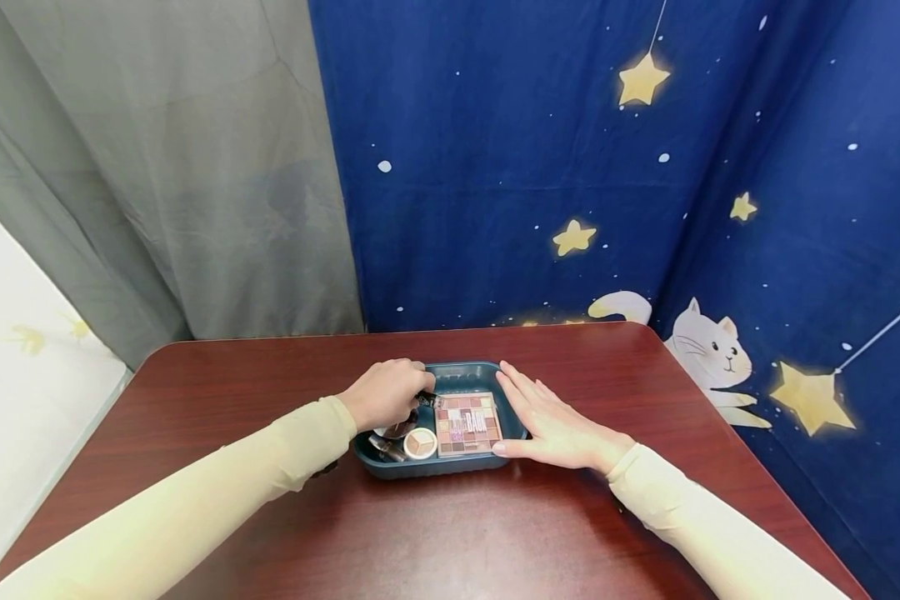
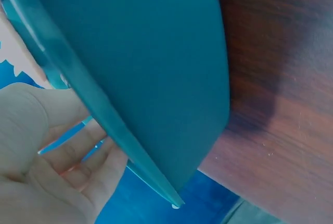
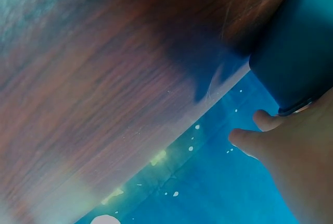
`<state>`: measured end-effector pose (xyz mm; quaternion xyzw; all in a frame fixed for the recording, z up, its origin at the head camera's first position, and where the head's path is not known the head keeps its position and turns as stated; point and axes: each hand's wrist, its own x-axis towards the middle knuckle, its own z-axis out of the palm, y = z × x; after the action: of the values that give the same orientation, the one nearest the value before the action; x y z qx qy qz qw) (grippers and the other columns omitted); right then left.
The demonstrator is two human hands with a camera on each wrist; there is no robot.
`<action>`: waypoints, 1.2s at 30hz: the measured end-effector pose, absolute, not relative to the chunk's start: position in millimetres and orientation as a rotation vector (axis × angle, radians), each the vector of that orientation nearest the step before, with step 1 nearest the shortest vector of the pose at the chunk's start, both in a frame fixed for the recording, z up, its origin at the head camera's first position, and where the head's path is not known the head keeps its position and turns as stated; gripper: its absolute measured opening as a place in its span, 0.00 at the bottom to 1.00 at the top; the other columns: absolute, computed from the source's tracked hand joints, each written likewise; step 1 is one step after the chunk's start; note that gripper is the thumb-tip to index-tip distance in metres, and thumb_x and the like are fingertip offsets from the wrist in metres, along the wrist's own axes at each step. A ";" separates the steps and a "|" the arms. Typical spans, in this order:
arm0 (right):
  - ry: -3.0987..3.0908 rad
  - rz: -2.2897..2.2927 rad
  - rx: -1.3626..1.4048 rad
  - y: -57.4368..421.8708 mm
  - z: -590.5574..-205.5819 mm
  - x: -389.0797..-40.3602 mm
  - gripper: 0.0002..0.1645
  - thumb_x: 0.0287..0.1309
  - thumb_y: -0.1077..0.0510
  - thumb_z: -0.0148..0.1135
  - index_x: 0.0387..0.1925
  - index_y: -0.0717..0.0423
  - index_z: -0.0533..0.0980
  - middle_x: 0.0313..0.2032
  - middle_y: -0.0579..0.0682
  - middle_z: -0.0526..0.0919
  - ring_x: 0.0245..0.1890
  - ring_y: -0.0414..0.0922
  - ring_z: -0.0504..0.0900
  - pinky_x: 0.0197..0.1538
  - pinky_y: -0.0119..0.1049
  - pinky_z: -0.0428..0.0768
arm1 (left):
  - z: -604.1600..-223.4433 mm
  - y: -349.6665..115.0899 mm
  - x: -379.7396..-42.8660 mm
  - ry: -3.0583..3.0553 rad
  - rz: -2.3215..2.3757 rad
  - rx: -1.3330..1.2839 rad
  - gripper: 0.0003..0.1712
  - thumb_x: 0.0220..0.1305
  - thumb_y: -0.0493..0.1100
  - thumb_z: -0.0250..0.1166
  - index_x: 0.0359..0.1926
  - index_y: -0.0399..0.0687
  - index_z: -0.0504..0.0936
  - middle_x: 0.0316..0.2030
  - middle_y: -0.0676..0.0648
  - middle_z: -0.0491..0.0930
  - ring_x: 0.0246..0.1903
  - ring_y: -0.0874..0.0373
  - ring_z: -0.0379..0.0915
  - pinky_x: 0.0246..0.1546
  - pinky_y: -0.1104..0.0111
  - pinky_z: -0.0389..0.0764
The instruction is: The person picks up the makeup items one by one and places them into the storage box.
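Observation:
A dark teal tray (image 1: 441,469) sits on the table with cosmetics inside. My left hand (image 1: 392,395) reaches over its left side, fingers bent down, and seems to pinch a small black item with a clear end (image 1: 426,399); the grip is partly hidden. In the left wrist view the tray wall covers my left fingertips. Beside that hand lie a round three-colour compact (image 1: 420,443), a dark glossy item (image 1: 399,428) and an eyeshadow palette (image 1: 468,424). My right hand (image 1: 557,423) lies with straight fingers along the tray's right rim, thumb by the palette's lower corner.
The tray stands on a reddish-brown wooden table (image 1: 450,542), near its middle. Behind the far edge hang a grey curtain (image 1: 217,167) and a blue curtain (image 1: 495,167) with stars and a cat. A small dark thing shows under the left sleeve (image 1: 270,454).

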<state>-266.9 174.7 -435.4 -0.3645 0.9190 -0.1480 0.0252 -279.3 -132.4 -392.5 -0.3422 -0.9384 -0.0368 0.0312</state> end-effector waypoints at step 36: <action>2.831 -0.467 -1.123 174.6 -438.0 -269.9 0.67 0.57 0.18 0.49 0.81 0.52 0.38 0.79 0.41 0.29 0.78 0.42 0.38 0.74 0.60 0.48 | -409.6 -133.3 -309.0 -2.635 0.207 -1.649 0.21 0.53 0.30 0.74 0.45 0.58 0.88 0.32 0.56 0.77 0.33 0.65 0.73 0.37 0.73 0.80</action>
<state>-269.9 174.6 -438.0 -0.3643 0.9184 -0.1515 0.0304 -309.0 -133.3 -409.6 -0.5293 -0.8457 0.0664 0.0132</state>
